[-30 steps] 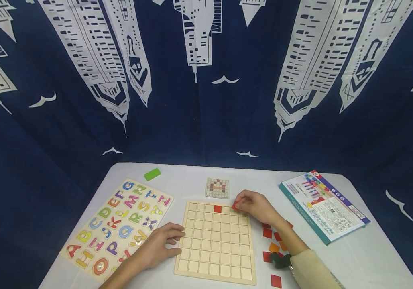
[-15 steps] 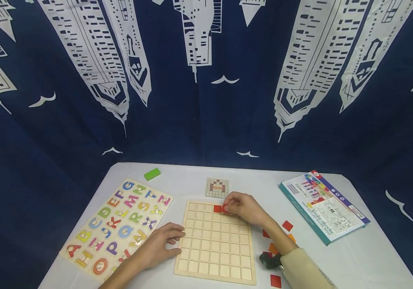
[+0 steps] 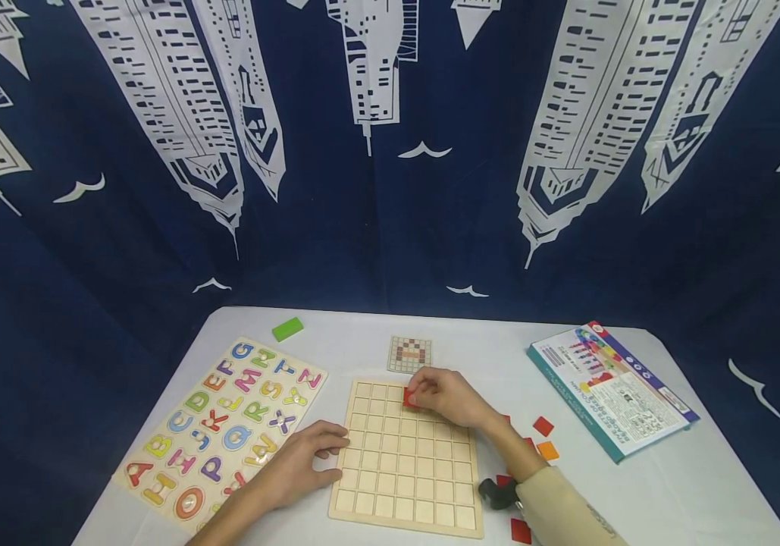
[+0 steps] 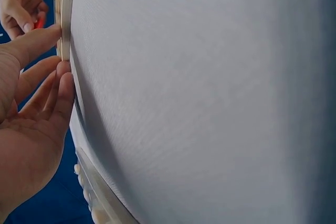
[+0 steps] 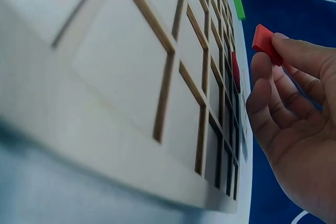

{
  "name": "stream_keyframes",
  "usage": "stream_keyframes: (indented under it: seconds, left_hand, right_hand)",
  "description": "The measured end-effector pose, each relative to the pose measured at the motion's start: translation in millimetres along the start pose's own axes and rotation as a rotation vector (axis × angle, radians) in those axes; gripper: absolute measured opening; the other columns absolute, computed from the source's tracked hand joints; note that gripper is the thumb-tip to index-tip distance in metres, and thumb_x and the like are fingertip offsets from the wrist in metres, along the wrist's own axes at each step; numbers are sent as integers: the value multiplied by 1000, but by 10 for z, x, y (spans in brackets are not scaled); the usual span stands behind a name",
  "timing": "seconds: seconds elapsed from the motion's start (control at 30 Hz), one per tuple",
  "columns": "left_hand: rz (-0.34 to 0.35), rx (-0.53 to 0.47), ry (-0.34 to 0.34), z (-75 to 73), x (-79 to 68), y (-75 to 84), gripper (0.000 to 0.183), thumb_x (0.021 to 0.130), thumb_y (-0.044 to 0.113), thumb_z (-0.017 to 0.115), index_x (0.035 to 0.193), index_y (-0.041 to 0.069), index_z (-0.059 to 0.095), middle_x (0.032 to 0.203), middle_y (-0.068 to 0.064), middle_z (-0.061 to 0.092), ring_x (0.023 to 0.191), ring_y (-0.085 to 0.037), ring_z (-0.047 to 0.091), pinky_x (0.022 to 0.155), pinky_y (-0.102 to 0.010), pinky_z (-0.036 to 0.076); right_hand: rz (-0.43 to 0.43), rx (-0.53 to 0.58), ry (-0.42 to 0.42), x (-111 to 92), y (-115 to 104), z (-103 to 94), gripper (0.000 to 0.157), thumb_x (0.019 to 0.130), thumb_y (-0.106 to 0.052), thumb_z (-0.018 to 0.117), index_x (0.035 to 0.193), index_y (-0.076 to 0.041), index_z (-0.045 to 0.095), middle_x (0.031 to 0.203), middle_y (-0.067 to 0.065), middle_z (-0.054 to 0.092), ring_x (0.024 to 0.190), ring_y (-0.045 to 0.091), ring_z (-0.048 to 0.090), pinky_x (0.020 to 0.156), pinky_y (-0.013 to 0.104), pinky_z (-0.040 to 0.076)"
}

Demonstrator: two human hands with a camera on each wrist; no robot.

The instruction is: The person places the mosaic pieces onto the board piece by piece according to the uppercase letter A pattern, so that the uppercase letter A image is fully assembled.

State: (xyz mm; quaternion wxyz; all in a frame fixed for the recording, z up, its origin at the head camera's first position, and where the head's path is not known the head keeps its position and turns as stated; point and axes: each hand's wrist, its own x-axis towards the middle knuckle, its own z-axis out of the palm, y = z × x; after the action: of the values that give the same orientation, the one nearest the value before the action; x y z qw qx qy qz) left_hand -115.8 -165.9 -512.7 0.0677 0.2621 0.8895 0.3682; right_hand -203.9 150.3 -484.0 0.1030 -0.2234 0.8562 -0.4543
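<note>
My right hand (image 3: pixel 447 398) is over the top row of the wooden grid board (image 3: pixel 396 462). Its thumb and fingertips pinch a small red square tile (image 5: pixel 266 44), held up off the board in the right wrist view. Another red tile (image 5: pixel 235 72) sits in a top-row cell, close beyond the fingertips; in the head view the hand partly covers this spot. At the board's left side, my left hand (image 3: pixel 304 462) touches the edge with thumb and fingertips, its fingers loosely bent. In the left wrist view, the thumb (image 4: pixel 39 40) and fingers meet the board's rim.
A wooden alphabet puzzle (image 3: pixel 226 425) lies on the left, with a green block (image 3: pixel 287 329) behind it. A small pattern card (image 3: pixel 410 355) lies beyond the board. Loose red tiles (image 3: pixel 521 531) and an orange tile (image 3: pixel 548 451) lie right, before a boxed game (image 3: pixel 611 390).
My right hand has moved left along the board's top row with the pinched red tile, from the right corner to the placed tile. My left hand has stayed at the board's edge.
</note>
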Motion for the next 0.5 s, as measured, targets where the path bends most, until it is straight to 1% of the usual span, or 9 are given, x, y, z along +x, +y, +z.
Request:
stream_keyframes:
  seconds: [0.1, 0.23, 0.37, 0.5]
  left_hand:
    - [1, -6, 0, -5, 3, 4, 40, 84, 17, 81, 123, 11, 71, 134, 3, 59, 100, -8, 63, 88, -23, 56]
    - [-1, -7, 0, -13, 2, 12, 40, 84, 17, 81, 123, 10, 71, 134, 4, 59, 100, -7, 62, 88, -23, 56]
    - [-13, -11, -7, -19, 1, 14, 41, 85, 18, 81, 124, 11, 71, 134, 4, 59, 99, -7, 62, 87, -23, 56]
    - [-21, -17, -12, -23, 1, 10, 41, 85, 19, 81, 124, 11, 70, 135, 5, 59, 100, -7, 61, 88, -23, 56]
  right_hand:
    - [-3, -8, -10, 14, -12, 30, 9, 92, -10, 70, 98, -16, 69, 86, -6, 68, 79, 12, 63, 72, 24, 54]
    - [2, -19, -23, 30, -31, 78, 7, 92, -13, 72, 96, -18, 70, 83, -6, 67, 76, 11, 62, 69, 24, 53]
    - [2, -51, -39, 45, -58, 134, 5, 92, -17, 73, 96, -20, 70, 81, -8, 66, 72, 10, 60, 67, 24, 51]
    - [-2, -69, -46, 55, -88, 183, 5, 92, -17, 72, 95, -19, 70, 81, -9, 65, 72, 9, 59, 66, 24, 50]
